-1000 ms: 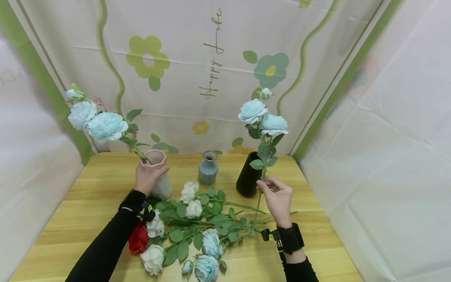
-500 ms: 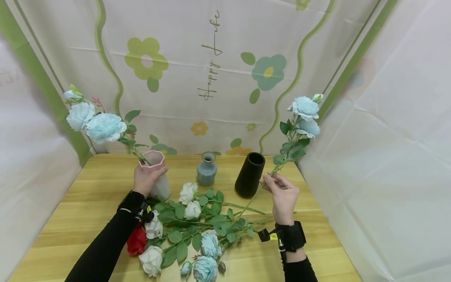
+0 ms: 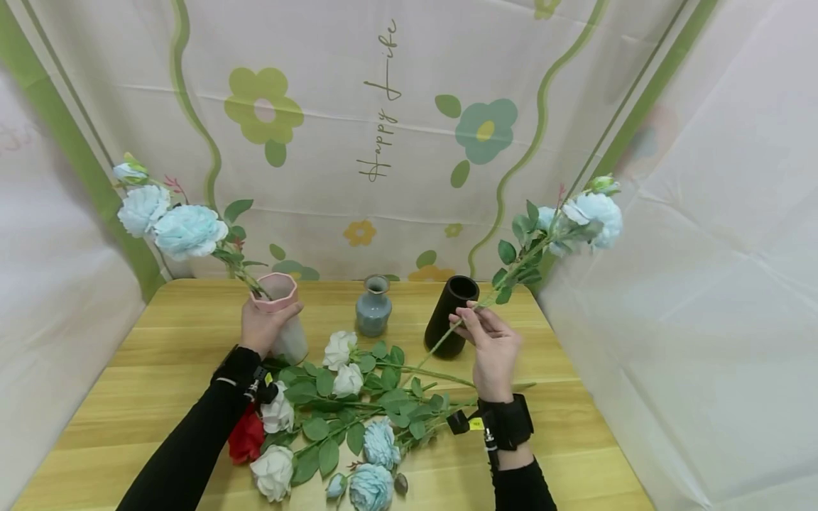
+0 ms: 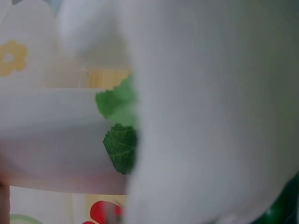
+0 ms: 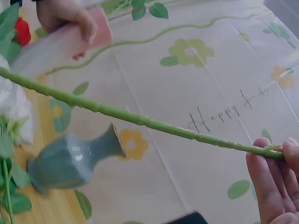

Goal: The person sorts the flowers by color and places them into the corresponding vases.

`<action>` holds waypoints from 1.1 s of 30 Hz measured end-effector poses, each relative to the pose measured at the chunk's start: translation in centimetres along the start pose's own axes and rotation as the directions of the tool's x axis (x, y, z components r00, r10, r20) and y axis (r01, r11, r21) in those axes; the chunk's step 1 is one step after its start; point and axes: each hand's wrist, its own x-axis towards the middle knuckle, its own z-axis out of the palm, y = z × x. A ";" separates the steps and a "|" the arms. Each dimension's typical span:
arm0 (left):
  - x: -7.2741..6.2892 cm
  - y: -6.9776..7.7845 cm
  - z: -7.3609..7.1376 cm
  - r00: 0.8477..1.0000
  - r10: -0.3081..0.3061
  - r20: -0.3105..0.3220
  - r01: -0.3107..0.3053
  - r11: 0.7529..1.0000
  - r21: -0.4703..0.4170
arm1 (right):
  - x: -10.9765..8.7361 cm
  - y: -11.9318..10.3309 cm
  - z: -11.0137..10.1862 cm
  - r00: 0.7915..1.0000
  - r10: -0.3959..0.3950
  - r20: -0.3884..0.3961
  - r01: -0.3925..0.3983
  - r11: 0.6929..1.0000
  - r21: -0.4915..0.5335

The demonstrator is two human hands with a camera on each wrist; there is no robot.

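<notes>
My left hand point(image 3: 263, 326) grips a white vase with a pink rim point(image 3: 289, 333) at the left of the table. A stem of light blue flowers point(image 3: 189, 232) stands in that vase, leaning left. My right hand point(image 3: 497, 355) pinches the green stem of a second blue flower spray point(image 3: 597, 218) between thumb and fingers. Its blooms tilt to the upper right and its lower stem slants down left. Just behind the right hand is a black vase point(image 3: 441, 319). The right wrist view shows the pinched stem point(image 5: 140, 119) close up. A white blur fills most of the left wrist view.
A small blue-grey vase point(image 3: 373, 312) stands between the other two. Flowers lie across the front: white roses point(image 3: 273, 472), a red rose point(image 3: 246, 434) and blue blooms point(image 3: 373, 486), with leafy stems. Behind the wooden table point(image 3: 160, 383) hangs a printed cloth point(image 3: 332, 177).
The spray in my right hand has swung from upright to leaning right, and that hand shifted right, then back left. The black vase's mouth came into view. My left hand keeps hold of its vase.
</notes>
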 end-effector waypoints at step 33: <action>-1.0 2.2 -0.2 0.999 -0.005 0.034 0.006 1.000 -0.024 | 3.5 4.4 11.5 0.978 0.188 0.087 -0.206 0.918 0.339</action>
